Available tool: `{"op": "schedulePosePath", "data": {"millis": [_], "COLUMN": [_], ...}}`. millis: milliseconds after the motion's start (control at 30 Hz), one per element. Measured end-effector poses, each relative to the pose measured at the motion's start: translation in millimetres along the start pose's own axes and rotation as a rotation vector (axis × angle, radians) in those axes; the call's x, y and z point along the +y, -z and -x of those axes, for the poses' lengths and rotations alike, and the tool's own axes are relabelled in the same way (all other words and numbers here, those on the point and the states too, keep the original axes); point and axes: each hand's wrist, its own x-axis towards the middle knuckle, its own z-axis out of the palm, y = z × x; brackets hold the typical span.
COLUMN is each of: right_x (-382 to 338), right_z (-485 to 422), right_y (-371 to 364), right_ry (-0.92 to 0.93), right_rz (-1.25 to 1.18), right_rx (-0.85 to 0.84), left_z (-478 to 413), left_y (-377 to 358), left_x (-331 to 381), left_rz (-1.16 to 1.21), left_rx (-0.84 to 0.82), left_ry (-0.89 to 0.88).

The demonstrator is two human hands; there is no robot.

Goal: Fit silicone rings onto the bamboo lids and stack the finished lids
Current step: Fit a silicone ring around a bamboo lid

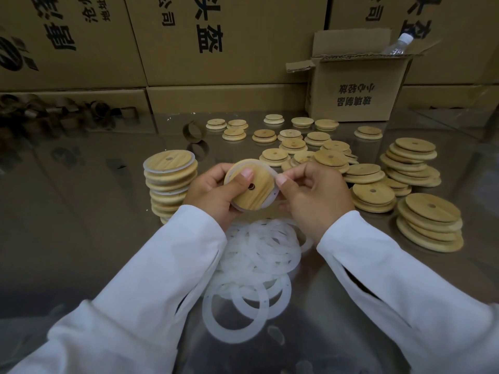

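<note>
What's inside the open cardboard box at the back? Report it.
A clear plastic bottle with a white cap sticks out of the open cardboard box near its right side. Anything deeper is hidden by the box's walls.
</note>
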Motion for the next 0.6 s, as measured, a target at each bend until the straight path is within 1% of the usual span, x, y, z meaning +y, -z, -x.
{"op": "schedulePosePath", "data": {"millis": [133, 333, 500, 600], "right_x": [-2.7, -1.6, -3.1, -4.4], "right_z": [2.8, 6.1, 3.7, 3.0], "right_y": [1.1, -0.9, -0.9, 0.1], "right_ry": [0.024, -0.012, -0.098, -0.15], "right_rz": [-0.035, -0.048, -0.119, -0.16], "right_rx": [-0.031, -0.074, -0.081, -0.106], "left_z": [0.0, 0.1, 0.7, 0.5], "left_y": [0.0, -0.3, -1.8, -2.6], "left_x": [0.7, 1.9, 3.3, 4.4], "left_rz": [0.022, 0.054, 0.072, 0.125], "left_rx": [0.015, 0.038, 0.019, 0.031], "left_ry": [0.004, 0.016, 0.033, 0.061]}}
